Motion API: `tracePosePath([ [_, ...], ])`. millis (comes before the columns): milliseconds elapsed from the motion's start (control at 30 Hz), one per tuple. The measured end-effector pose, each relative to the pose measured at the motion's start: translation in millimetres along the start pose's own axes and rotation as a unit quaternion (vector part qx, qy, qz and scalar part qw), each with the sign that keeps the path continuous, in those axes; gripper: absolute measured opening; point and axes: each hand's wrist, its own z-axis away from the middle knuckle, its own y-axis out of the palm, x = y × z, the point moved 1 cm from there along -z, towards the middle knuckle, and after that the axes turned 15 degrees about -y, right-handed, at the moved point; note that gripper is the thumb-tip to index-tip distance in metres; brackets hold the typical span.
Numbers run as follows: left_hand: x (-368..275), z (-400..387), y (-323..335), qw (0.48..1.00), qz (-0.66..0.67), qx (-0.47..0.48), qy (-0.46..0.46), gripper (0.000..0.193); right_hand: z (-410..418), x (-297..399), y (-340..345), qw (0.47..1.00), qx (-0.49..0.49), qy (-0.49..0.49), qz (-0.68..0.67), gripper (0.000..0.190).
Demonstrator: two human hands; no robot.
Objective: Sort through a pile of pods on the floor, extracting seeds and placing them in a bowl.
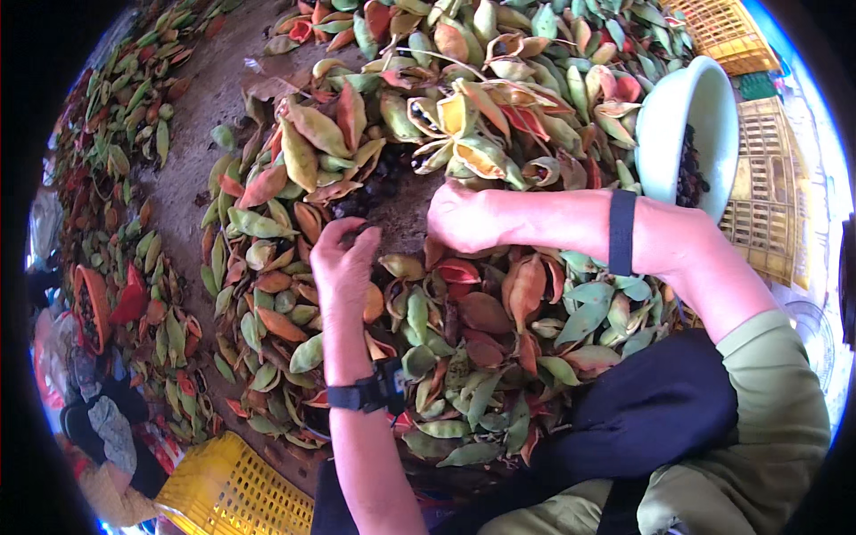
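My left hand (344, 257) is over the pods in the middle, its thumb and fingers curled towards each other around something small and dark beside a patch of dark seeds (374, 184). My right hand (461, 217) lies to the right of it, fingers curled at the bare patch of ground; its fingertips are hidden, so what it holds cannot be told. Split green and red seed pods (304, 144) surround both hands. Above my right hand is an opened pod with yellow inner walls (458, 117). A pale green plastic bowl (659, 134) with dark seeds (692, 170) stands tilted at the right.
Yellow plastic crates stand at the right (762, 194), top right (725, 30) and lower left (234, 485). More pods (127, 100) cover the left side, with an orange basket (95, 304) among them. Part of another person (110, 475) shows at the lower left.
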Motion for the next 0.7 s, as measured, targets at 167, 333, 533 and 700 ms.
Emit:
tracePosePath([
  [167,-7,13,-12,0.988,0.142,0.056,-0.012,0.015,2,1,14,0.993,0.034,-0.047,0.107,0.036],
  [333,-6,20,-11,0.970,0.223,0.100,0.003,0.016,0,-11,18,0.993,-0.002,-0.012,-0.117,0.027],
  [533,-15,43,-5,0.974,0.184,0.121,0.058,0.021,23,-12,-9,0.853,-0.262,0.022,-0.451,0.044],
  [700,-60,78,15,0.988,0.054,0.081,0.121,0.022,30,44,-25,0.757,-0.297,-0.026,-0.582,0.051],
])
